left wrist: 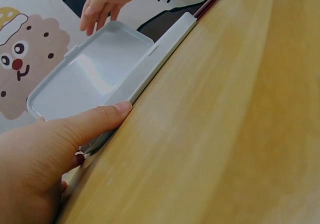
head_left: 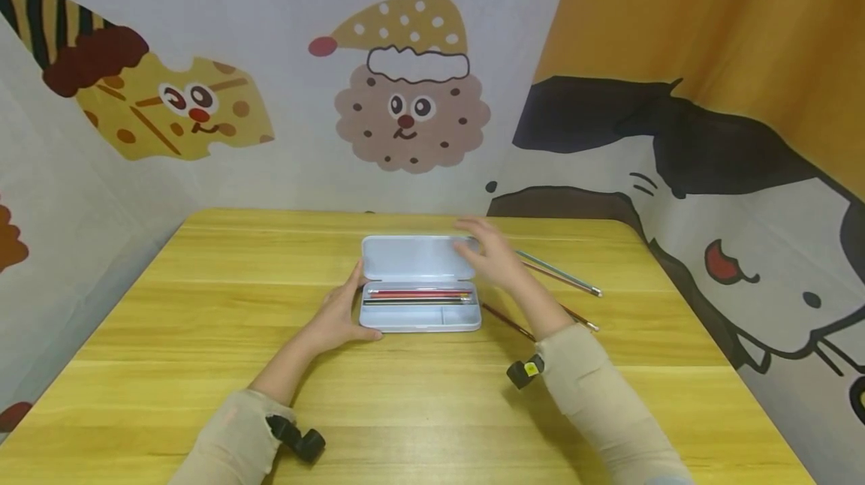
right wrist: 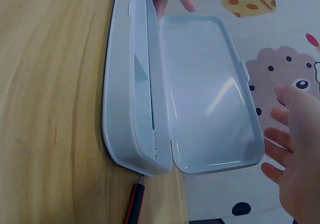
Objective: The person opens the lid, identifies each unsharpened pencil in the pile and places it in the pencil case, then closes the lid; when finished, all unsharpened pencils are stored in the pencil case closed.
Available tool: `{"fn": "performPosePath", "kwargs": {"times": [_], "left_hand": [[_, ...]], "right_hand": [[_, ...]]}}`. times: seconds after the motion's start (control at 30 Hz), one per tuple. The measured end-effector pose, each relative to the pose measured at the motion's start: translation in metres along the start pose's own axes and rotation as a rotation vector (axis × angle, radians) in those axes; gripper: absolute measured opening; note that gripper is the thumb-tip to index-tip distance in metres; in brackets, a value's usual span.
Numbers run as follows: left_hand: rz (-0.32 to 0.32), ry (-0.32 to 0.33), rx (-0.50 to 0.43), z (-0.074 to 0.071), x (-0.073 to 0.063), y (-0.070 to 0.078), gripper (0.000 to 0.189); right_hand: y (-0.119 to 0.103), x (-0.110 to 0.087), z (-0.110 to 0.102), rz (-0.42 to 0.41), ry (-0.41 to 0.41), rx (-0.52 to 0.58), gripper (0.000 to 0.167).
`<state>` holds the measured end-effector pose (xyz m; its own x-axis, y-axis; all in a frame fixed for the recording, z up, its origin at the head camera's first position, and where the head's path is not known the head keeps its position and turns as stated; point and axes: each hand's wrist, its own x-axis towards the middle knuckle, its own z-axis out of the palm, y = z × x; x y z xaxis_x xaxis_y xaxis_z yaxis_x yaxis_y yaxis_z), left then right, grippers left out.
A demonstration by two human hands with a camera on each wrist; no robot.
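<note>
A light blue pencil case (head_left: 405,319) lies on the table with its lid (head_left: 419,257) raised on the far side. In its back compartment lie several pencils (head_left: 419,297), red and dark ones among them; the front compartments show bare. My left hand (head_left: 331,320) grips the case's left end, thumb (left wrist: 107,116) at the front edge and fingers round the side. My right hand (head_left: 492,252) is beside the lid's upper right corner, fingers spread and holding nothing. In the right wrist view that hand (right wrist: 300,149) appears apart from the lid.
To the right of the case lie loose pencils: a blue one (head_left: 557,271), a red one (head_left: 550,273) and a dark one (head_left: 508,321) close to the case, partly behind the right forearm. A cartoon-printed curtain (head_left: 284,185) hangs behind the wooden table (head_left: 405,410).
</note>
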<state>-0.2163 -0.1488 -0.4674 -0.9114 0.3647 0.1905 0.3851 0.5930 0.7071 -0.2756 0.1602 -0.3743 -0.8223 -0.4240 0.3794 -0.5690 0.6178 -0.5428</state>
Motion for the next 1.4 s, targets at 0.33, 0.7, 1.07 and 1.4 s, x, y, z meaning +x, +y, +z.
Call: {"fn": "performPosePath", "kwargs": {"times": [0.33,0.7,1.07,1.4], "left_hand": [[-0.004,-0.002,-0.007,0.0,-0.001,0.0,0.139],[-0.018,-0.001,-0.008,0.0,-0.001,0.002,0.141],[-0.021,-0.006,0.009,0.0,-0.001,0.004,0.14],[-0.028,0.005,-0.035,-0.001,-0.004,0.005,0.137]], "right_hand": [[0.001,0.001,0.004,0.101,-0.135,-0.012,0.056],[-0.003,-0.012,0.004,0.077,-0.15,-0.026,0.056],[-0.005,-0.034,0.004,-0.042,-0.118,-0.085,0.055],[-0.006,-0.052,0.011,-0.085,-0.093,-0.082,0.056]]}}
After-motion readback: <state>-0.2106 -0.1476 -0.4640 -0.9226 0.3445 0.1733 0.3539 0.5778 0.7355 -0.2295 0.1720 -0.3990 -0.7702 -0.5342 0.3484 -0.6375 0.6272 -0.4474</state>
